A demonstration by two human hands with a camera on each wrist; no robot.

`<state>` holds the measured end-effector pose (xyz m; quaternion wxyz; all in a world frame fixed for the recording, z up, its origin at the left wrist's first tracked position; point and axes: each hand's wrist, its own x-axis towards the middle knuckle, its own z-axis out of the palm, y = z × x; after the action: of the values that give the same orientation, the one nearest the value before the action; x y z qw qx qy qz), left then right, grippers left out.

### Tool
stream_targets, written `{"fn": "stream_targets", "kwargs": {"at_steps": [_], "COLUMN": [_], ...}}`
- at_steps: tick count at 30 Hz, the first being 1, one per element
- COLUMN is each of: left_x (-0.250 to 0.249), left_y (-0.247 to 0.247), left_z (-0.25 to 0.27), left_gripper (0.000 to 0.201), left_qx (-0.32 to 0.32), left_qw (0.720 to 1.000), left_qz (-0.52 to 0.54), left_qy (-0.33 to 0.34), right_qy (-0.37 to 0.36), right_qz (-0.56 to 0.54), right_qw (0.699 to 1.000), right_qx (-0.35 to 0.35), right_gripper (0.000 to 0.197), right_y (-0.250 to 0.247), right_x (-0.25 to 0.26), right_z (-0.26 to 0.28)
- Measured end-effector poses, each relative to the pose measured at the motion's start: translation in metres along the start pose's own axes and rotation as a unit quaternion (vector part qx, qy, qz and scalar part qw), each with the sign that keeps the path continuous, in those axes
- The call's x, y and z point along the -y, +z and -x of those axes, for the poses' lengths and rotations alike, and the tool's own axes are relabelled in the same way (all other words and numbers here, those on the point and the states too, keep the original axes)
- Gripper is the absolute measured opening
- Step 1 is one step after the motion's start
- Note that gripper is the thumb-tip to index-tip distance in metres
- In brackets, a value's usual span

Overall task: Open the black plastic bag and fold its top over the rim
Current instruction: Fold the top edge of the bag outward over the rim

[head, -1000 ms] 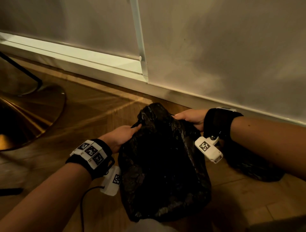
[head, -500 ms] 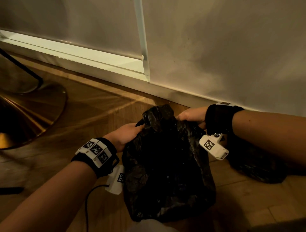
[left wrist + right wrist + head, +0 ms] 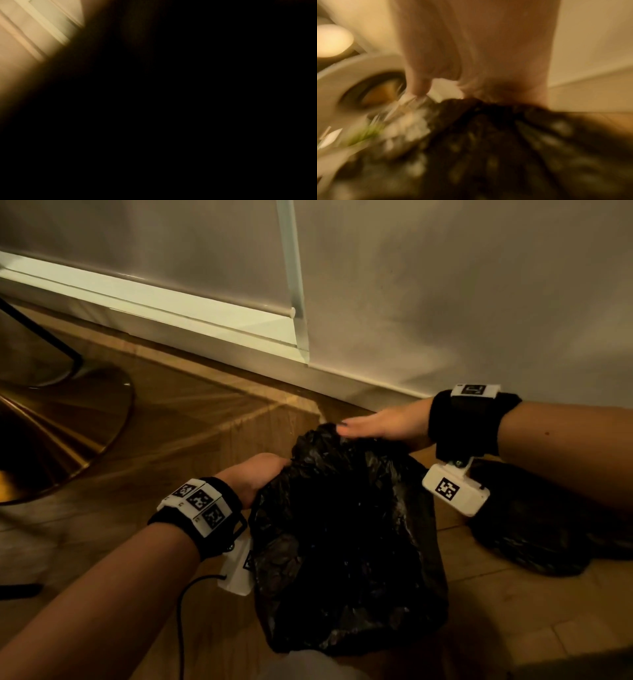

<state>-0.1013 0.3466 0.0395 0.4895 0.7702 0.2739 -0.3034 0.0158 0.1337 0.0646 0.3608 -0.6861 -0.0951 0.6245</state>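
A crumpled black plastic bag [image 3: 346,542] stands on the wooden floor between my hands. My left hand [image 3: 260,477] grips the bag's upper left edge, with its fingertips hidden behind the plastic. My right hand [image 3: 376,424] lies over the bag's far top edge, fingers stretched out flat towards the left and touching the plastic. The right wrist view is blurred: straight fingers [image 3: 419,83] reach down to the black bag [image 3: 496,142]. The left wrist view is almost wholly dark.
A second black bag [image 3: 534,529] lies on the floor under my right forearm. A round brass-coloured base [image 3: 68,433] with a dark stem stands at the left. A white skirting board [image 3: 205,313] and the wall run close behind. A cable [image 3: 180,628] trails by my left arm.
My right hand has let go of the bag's top edge, risen slightly and stretched its fingers flat over it. My left hand keeps its hold on the left edge.
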Motion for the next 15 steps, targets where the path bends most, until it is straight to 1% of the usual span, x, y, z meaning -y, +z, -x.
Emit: {"fn": "stream_targets", "kwargs": {"at_steps": [1,2,3,4,5,6,7,9,10,11,12,13,14,15], "left_x": [-0.003,-0.005,-0.008,-0.009,-0.010,-0.010,-0.011,-0.014,-0.015,-0.016,-0.015,-0.016,-0.016,-0.016], "left_y": [0.000,0.002,0.004,0.005,0.005,0.005,0.006,0.008,0.010,0.010,0.010,0.010,0.010,0.009], "left_z": [0.002,0.004,0.004,0.005,0.005,0.003,0.005,0.013,0.016,0.018,0.014,0.014,0.013,0.014], "left_gripper": [0.026,0.020,0.014,0.022,0.034,0.044,0.045,0.024,0.026,0.036,0.045,0.048,0.048,0.046], "left_qx": [-0.002,-0.006,-0.015,-0.033,-0.040,-0.027,-0.002,0.027,0.038,0.050,0.071,0.085,0.085,0.077], "left_qw": [1.000,0.999,0.998,0.996,0.992,0.986,0.982,0.984,0.986,0.988,0.991,0.992,0.993,0.994], "left_qz": [0.014,0.032,0.056,0.077,0.105,0.132,0.155,0.166,0.157,0.144,0.114,0.088,0.071,0.069], "left_qy": [-0.008,-0.011,0.001,0.027,0.064,0.096,0.106,0.060,0.033,0.020,0.017,0.024,0.026,0.027], "right_qy": [0.000,0.002,-0.002,0.006,0.015,0.029,0.041,0.058,0.063,0.066,0.069,0.075,0.083,0.083], "right_qz": [0.034,0.036,0.043,0.018,-0.012,-0.035,-0.052,-0.079,-0.090,-0.094,-0.095,-0.085,-0.072,-0.042], "right_qw": [0.999,0.999,0.999,1.000,0.999,0.998,0.997,0.995,0.994,0.993,0.993,0.993,0.994,0.994], "right_qx": [-0.001,-0.001,-0.020,-0.021,-0.036,-0.039,-0.045,-0.025,-0.020,-0.019,-0.016,-0.013,-0.024,-0.050], "right_gripper": [0.032,0.033,0.032,0.030,0.029,0.031,0.034,0.040,0.044,0.046,0.044,0.041,0.038,0.033], "right_y": [0.008,0.008,0.011,0.011,0.010,0.007,0.006,0.005,0.004,0.003,0.002,0.004,0.005,0.007], "right_x": [0.004,0.001,-0.001,-0.002,-0.004,-0.007,-0.007,-0.009,-0.010,-0.012,-0.014,-0.013,-0.012,-0.010], "right_z": [0.005,0.001,0.001,-0.002,-0.006,-0.009,-0.010,-0.011,-0.012,-0.013,-0.014,-0.012,-0.012,-0.010]}}
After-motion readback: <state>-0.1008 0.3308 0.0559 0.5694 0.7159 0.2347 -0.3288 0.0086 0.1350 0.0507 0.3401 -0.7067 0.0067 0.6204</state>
